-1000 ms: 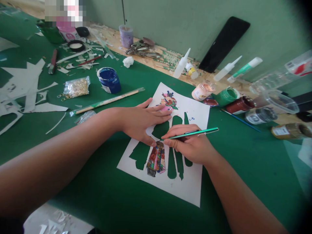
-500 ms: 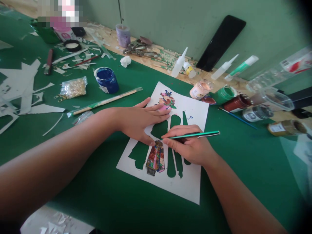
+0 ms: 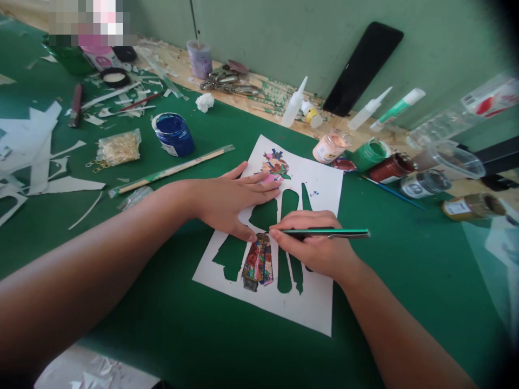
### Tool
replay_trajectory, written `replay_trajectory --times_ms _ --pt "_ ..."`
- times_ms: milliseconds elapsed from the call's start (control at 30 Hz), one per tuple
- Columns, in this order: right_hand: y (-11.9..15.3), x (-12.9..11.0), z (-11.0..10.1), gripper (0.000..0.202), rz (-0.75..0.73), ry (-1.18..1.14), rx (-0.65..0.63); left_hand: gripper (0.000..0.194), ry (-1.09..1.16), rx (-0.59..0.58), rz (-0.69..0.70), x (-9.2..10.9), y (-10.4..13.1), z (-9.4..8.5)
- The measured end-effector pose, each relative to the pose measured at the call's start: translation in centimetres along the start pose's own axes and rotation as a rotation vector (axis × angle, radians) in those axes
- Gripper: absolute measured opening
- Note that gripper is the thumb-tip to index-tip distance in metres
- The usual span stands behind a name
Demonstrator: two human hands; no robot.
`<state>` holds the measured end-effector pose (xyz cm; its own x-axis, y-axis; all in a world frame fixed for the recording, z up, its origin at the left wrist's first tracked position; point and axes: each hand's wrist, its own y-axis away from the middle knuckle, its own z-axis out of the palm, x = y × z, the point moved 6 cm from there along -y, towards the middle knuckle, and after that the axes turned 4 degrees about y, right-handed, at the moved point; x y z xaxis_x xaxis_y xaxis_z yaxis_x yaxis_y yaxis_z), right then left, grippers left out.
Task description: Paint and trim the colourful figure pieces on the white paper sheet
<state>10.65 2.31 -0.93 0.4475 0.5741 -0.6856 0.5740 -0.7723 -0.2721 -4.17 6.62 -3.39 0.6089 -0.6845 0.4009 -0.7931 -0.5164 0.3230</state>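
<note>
On the green counter (image 3: 405, 281), in the head view, the cut white sheet (image 3: 300, 314) lies under the left hand (image 3: 233, 201), which is spread flat and gripping nothing. The right hand (image 3: 318, 243), over the sheet's right side, pinches a slim green tool (image 3: 351, 233), tip near the top of the patterned panel (image 3: 258, 263).

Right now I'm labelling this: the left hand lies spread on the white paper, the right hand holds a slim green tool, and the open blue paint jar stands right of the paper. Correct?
Not quite: the head view shows the open blue paint jar left of the white paper. The left hand does lie spread on that paper, and the right hand holds a slim green tool.
</note>
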Motion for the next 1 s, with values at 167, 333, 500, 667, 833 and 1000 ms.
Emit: replay_trajectory --times_ms 167,333,500,667,833,1000 --pt "0.2 0.05 0.06 0.011 0.036 -0.028 -0.003 0.102 0.01 0.003 0.003 0.13 -0.02 -0.08" --pt "0.29 0.18 0.04 0.012 0.041 -0.039 0.014 0.103 -0.001 -0.001 -0.001 0.24 -0.07 -0.12" --pt "0.34 -0.12 0.13 0.014 0.025 0.027 0.024 0.104 -0.022 -0.018 -0.011 0.11 -0.06 0.07" --pt "0.41 -0.76 0.16 0.02 -0.004 0.119 0.046 0.104 -0.035 -0.019 -0.007 0.08 -0.1 0.09" --pt "0.58 -0.43 0.23 0.022 0.052 0.119 0.024 0.104 -0.01 -0.002 0.0 0.15 -0.11 -0.01" --pt "0.72 -0.23 0.25 0.018 0.032 0.096 0.023 0.104 -0.026 -0.012 -0.012 0.09 -0.04 0.04"
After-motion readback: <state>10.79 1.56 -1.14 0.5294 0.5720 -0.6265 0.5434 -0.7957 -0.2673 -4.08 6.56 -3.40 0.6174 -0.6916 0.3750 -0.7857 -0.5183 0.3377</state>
